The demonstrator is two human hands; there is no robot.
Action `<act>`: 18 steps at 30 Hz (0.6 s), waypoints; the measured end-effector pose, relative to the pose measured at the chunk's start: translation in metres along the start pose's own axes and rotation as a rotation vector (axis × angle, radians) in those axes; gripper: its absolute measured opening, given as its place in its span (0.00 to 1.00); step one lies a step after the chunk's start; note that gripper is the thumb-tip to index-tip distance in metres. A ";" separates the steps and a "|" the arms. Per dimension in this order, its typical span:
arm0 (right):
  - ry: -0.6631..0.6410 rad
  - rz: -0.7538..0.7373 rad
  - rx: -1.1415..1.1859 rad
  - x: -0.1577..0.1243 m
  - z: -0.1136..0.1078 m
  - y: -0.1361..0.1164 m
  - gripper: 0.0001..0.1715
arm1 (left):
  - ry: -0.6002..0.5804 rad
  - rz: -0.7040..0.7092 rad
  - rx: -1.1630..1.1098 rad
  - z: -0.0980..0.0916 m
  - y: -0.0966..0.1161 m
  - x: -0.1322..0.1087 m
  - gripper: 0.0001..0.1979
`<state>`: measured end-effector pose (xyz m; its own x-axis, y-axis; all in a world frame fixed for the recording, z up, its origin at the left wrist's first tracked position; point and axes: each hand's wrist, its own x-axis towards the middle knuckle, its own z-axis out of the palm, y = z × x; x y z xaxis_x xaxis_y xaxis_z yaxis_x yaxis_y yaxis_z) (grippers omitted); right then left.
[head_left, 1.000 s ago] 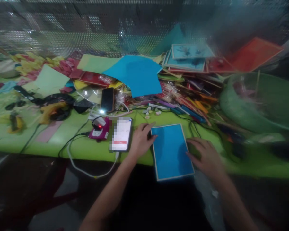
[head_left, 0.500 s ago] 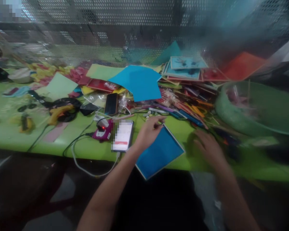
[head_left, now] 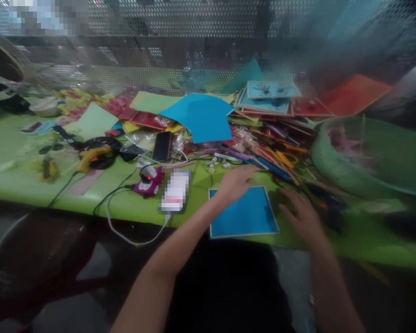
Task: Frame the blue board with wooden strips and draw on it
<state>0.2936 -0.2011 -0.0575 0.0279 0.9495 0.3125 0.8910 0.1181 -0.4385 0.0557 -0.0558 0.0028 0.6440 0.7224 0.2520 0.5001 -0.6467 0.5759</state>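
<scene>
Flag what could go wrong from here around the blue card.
1. The blue card lies at the green table front edge; a nudge from the left hand on its far edge might slide it off.
2. The right hand sits near the loose coloured sticks and could scatter them.
3. The cable from the phone hangs below the edge and could snag.

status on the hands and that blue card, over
Left hand open, at far edge of the blue card. Right hand open, blurred, just right of it. Card flat on the green table; phone to its left.
</scene>
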 end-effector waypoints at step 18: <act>-0.114 -0.099 -0.279 0.010 0.006 -0.014 0.31 | -0.167 -0.117 0.399 -0.011 -0.044 -0.087 0.33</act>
<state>0.2786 -0.1918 -0.0532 -0.1023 0.9655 0.2393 0.9771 0.1426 -0.1577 -0.0288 -0.0876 -0.0356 0.6383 0.7678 0.0552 0.7379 -0.6308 0.2401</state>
